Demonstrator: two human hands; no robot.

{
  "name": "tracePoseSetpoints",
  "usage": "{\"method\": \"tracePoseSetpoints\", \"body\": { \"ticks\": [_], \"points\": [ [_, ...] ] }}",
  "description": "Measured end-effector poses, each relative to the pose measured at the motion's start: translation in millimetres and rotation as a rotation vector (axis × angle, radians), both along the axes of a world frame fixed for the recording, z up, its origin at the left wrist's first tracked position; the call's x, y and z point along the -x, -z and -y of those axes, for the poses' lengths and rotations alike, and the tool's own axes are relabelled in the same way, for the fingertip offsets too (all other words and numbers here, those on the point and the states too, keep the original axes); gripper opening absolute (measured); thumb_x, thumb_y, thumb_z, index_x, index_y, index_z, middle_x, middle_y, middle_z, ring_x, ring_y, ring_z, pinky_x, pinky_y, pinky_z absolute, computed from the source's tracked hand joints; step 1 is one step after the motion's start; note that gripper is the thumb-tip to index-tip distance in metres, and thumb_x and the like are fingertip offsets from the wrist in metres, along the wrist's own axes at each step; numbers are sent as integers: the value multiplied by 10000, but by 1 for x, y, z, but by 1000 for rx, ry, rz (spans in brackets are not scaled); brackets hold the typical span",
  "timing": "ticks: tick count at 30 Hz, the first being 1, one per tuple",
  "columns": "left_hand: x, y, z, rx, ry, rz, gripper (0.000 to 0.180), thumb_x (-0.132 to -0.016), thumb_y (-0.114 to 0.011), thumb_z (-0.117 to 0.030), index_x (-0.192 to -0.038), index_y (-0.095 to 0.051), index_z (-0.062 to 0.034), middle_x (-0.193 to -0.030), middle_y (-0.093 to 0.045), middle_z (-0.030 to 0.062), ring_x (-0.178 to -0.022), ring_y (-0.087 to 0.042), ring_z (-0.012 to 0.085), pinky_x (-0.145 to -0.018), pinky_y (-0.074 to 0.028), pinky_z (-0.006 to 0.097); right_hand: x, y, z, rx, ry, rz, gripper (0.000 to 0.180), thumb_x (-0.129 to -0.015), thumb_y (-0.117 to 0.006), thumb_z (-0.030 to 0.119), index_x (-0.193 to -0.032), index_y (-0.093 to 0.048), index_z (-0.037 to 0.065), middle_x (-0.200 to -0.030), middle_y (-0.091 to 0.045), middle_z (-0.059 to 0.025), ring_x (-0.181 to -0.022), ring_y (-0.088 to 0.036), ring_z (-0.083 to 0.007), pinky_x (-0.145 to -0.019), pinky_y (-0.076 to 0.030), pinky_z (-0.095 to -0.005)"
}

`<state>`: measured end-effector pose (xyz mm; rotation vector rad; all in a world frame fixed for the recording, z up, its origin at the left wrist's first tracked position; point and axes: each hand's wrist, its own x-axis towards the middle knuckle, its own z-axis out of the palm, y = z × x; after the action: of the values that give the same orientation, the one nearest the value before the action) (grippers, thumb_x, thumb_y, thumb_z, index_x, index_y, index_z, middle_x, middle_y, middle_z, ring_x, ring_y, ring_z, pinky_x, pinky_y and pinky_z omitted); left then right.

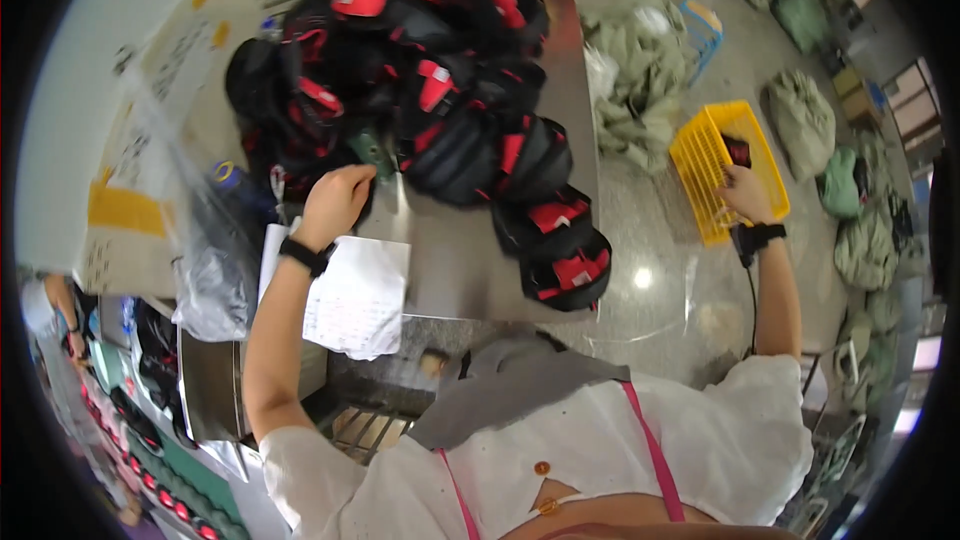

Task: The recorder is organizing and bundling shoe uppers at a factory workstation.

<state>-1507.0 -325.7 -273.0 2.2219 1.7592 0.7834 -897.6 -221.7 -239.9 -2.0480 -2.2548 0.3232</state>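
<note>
My left hand (340, 202) is closed at the near edge of a heap of soft, rounded black pieces with red patches (455, 155). A small dark green thing (368, 148) lies just beyond its fingers; I cannot make out what, if anything, they grip. My right hand (748, 195) reaches out to the right over a yellow plastic basket (705, 200), its fingers curled. Right by those fingertips is a small black and dark red item (737, 150); contact with it is unclear. Sheets of handwritten white paper (355, 290) lie below my left wrist.
The heap covers much of a metal table (450, 265), trailing toward its near right corner. Cardboard with yellow tape (130, 205) and clear plastic (215, 285) stand at left. Greenish sacks (800, 125) lie on the floor at right. Another person's arm (65, 310) shows at far left.
</note>
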Motion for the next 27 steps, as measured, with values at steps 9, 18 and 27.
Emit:
{"method": "tracePoseSetpoints", "body": {
  "ticks": [9, 18, 27],
  "points": [
    [-71, 60, -173, 329, -224, 151, 906, -683, -672, -493, -1256, -306, 106, -1237, -410, 294, -1174, -400, 372, -965, -342, 375, 31, 190, 89, 733, 367, -938, 357, -815, -577, 181, -1114, -550, -14, -776, -607, -49, -507, -481, -77, -469, -414, -231],
    [-110, 125, -128, 288, -311, 12, 706, -710, -656, -456, -1112, -457, 89, -1149, -434, 255, -1049, -450, 400, -886, -388, 414, 123, 175, 92, 646, 285, -752, 553, -759, -650, 393, -1068, -538, -51, -826, -595, -105, -598, -547, -148, -486, -428, -263],
    [-149, 20, -222, -10, 40, -461, 796, -623, -713, -448, -1303, -353, -242, -1367, -185, 215, -1160, -282, 492, -931, -332, 534, 118, 175, 100, 917, 397, -1181, 581, -793, -565, 504, -1093, -558, 6, -914, -597, -27, -765, -528, -115, -600, -412, -243]
  ]
}}
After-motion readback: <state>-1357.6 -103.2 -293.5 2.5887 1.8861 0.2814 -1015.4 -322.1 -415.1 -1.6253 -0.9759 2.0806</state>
